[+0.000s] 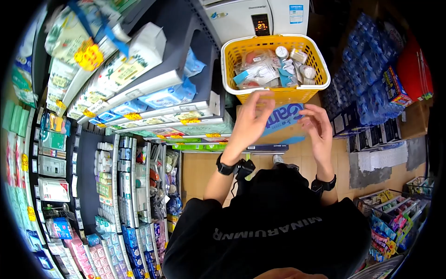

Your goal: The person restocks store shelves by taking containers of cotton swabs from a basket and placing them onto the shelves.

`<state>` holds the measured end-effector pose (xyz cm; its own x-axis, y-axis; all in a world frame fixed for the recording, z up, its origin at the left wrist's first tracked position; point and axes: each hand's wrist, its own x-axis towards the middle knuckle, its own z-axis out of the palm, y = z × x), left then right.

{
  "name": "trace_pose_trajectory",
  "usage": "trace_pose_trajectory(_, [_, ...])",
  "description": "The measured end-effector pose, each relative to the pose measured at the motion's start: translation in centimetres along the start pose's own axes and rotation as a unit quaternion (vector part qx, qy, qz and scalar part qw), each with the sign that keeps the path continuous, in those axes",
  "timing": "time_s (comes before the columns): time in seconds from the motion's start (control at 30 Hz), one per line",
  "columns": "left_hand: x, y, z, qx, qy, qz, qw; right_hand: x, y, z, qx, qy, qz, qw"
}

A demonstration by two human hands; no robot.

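Observation:
A yellow basket with a white rim (274, 95) holds small bottles, jars and plastic-wrapped packets. Just below its front left part is my left hand (253, 118), fingers apart and curved, with nothing seen in it. To the right, my right hand (318, 128) is raised with spread, bent fingers and looks empty. Between and behind both hands lies a cardboard box (281, 132) with blue print, under the front of the basket. Both wrists carry black bands.
Shelves of tissue packs (123, 72) stand at the left, with racks of small goods (107, 186) below. A white appliance (237, 18) is behind the basket. Wrapped bottles (367, 69) are stacked at the right, above a wire rack of packets (395, 218).

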<state>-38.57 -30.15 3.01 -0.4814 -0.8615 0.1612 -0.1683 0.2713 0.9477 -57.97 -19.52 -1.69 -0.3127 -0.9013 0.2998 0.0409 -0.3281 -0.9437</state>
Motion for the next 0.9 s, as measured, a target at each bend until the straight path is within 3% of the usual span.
trace_pose_trajectory(0.03, [2.1,-0.3,0.6,0.022,0.017,0.050,0.998,0.7,0.3,-0.9,0.001,0.000,-0.003,1.000])
trace_pose_trajectory(0.13, [8.0,-1.2,2.0,0.057,0.003,0.017,0.998,2.9,0.9,-3.2,0.015,0.010,-0.003,1.000])
trace_pose_trajectory(0.2, [11.9,-1.9,2.9,0.007,-0.004,0.015,1.000,4.3,1.2,-4.6,0.018,0.019,-0.014,1.000])
trace_pose_trajectory(0.27, [16.1,-4.1,3.6,0.060,0.005,0.048,0.997,5.4,1.6,-5.8,0.022,0.028,-0.023,0.999])
trace_pose_trajectory(0.4, [21.6,-6.0,5.0,0.100,0.007,0.006,0.995,7.3,1.9,-7.7,0.029,0.019,-0.005,0.999])
trace_pose_trajectory(0.47, [24.2,-8.5,5.7,0.194,0.026,0.009,0.981,8.0,2.2,-8.3,0.026,0.017,0.002,1.000])
trace_pose_trajectory(0.67, [29.1,-13.4,7.4,0.304,0.017,0.000,0.952,9.9,2.9,-9.8,0.044,0.006,0.013,0.999])
trace_pose_trajectory(0.9, [31.0,-14.9,8.3,0.331,0.006,-0.037,0.943,11.3,3.9,-11.1,0.047,0.004,0.023,0.999])
